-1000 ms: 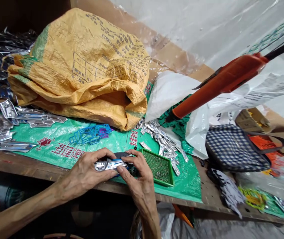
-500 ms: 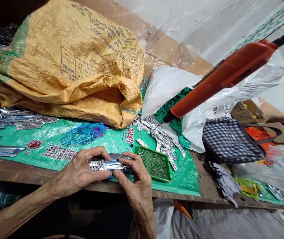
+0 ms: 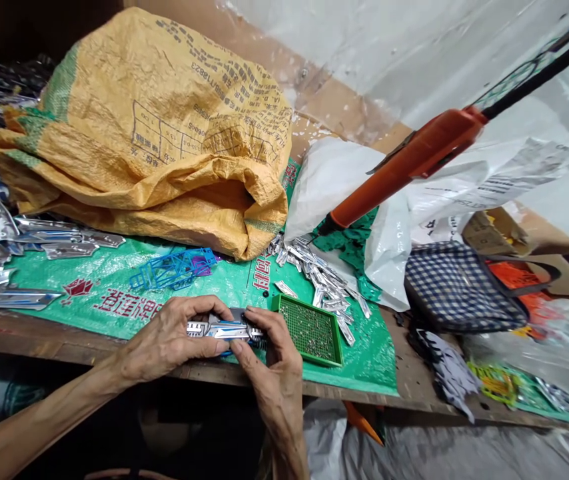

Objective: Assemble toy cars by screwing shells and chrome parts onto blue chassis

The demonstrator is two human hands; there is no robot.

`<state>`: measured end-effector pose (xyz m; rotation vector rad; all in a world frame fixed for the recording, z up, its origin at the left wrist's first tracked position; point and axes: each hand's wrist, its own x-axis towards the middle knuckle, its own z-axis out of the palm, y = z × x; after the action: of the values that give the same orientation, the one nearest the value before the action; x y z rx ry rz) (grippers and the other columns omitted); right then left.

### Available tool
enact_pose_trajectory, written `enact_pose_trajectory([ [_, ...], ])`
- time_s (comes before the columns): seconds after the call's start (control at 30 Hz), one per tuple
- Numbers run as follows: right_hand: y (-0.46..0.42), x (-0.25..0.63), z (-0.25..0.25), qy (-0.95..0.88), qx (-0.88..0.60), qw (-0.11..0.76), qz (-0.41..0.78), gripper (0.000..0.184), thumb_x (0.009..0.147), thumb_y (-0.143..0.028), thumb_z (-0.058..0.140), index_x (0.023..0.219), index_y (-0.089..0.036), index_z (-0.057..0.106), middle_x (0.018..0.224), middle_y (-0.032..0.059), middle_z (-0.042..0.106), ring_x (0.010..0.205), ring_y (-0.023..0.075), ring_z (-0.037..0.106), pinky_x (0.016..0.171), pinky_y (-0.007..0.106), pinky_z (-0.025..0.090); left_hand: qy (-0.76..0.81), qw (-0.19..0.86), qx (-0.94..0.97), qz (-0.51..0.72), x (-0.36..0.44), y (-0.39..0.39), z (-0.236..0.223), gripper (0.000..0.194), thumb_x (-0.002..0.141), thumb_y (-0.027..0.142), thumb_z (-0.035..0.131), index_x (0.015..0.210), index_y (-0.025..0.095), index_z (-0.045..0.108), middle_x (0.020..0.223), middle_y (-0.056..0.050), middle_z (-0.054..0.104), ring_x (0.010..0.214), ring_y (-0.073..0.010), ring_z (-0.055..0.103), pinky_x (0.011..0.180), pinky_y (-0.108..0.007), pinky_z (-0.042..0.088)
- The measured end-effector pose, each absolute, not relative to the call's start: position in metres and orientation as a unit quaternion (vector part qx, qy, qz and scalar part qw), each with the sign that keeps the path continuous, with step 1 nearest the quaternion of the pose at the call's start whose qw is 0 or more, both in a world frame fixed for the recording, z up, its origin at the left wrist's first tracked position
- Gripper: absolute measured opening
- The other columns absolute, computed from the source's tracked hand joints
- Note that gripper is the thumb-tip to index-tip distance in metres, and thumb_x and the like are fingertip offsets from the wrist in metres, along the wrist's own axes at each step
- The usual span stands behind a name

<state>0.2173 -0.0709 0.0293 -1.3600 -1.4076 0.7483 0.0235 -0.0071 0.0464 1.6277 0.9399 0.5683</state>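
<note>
Green sheet (image 3: pixel 364 363), tray (image 3: pixel 337 343) at 3 o'clock, left hand (image 3: pixel 167 340) and right hand (image 3: pixel 277 365) pinch a maybe-layered part (image 3: pixel 228 331), so grip evenly.

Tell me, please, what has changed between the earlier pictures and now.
The orange tool has swung left in the picture, its upper end most. Nothing was grasped or released: the left hand and right hand still hold the silver-blue part; the green tray stays put.
</note>
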Motion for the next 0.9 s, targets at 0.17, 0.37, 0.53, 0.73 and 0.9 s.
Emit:
enact_pose_trajectory([
  [0.17, -0.071, 0.221, 0.028, -0.584, -0.583, 0.483, 0.293, 0.035, 0.084, -0.03, 0.075, 0.118, -0.026, 0.071, 0.118, 0.007, 0.071, 0.111, 0.0222, 0.068, 0.099, 0.038, 0.055, 0.393, 0.576, 0.678, 0.233, 0.024, -0.002, 0.045, 0.028, 0.081, 0.042, 0.07, 0.1, 0.023, 0.076, 0.084, 0.004, 0.068, 0.076, -0.0163, 0.057, 0.07, -0.025, 0.039],
  [0.37, -0.066, 0.255, 0.054, -0.514, -0.646, 0.507, 0.248, 0.03, 0.085, -0.04, 0.074, 0.11, -0.024, 0.075, 0.12, 0.0096, 0.073, 0.112, 0.025, 0.068, 0.101, 0.045, 0.054, 0.379, 0.587, 0.678, 0.23, 0.025, 0.003, 0.04, 0.03, 0.078, 0.045, 0.071, 0.1, 0.025, 0.077, 0.088, 0.004, 0.071, 0.081, -0.0183, 0.059, 0.073, -0.026, 0.037],
  [0.53, -0.028, 0.293, 0.093, -0.415, -0.652, 0.62, 0.134, 0.048, 0.079, -0.043, 0.08, 0.12, -0.022, 0.067, 0.12, 0.0103, 0.07, 0.111, 0.0246, 0.067, 0.102, 0.045, 0.052, 0.387, 0.579, 0.685, 0.214, 0.024, 0.002, 0.043, 0.029, 0.082, 0.046, 0.067, 0.102, 0.028, 0.077, 0.095, 0.004, 0.073, 0.091, -0.0215, 0.063, 0.08, -0.028, 0.039],
  [0.73, 0.056, 0.328, 0.125, -0.455, -0.557, 0.685, 0.117, 0.095, 0.067, -0.045, 0.082, 0.148, -0.027, 0.036, 0.143, 0.0121, 0.053, 0.13, 0.0245, 0.057, 0.107, 0.046, 0.05, 0.4, 0.571, 0.687, 0.206, 0.024, 0.0, 0.043, 0.029, 0.081, 0.05, 0.067, 0.102, 0.032, 0.077, 0.096, 0.004, 0.074, 0.091, -0.0235, 0.064, 0.081, -0.028, 0.041],
  [0.9, 0.084, 0.327, 0.137, -0.523, -0.484, 0.671, 0.205, 0.048, 0.077, -0.042, 0.074, 0.119, -0.027, 0.058, 0.109, 0.0023, 0.067, 0.101, 0.0186, 0.069, 0.097, 0.041, 0.055, 0.465, 0.527, 0.683, 0.199, 0.021, -0.006, 0.031, 0.035, 0.081, 0.057, 0.067, 0.108, 0.036, 0.077, 0.114, 0.006, 0.074, 0.108, -0.0298, 0.061, 0.09, -0.03, 0.043],
])
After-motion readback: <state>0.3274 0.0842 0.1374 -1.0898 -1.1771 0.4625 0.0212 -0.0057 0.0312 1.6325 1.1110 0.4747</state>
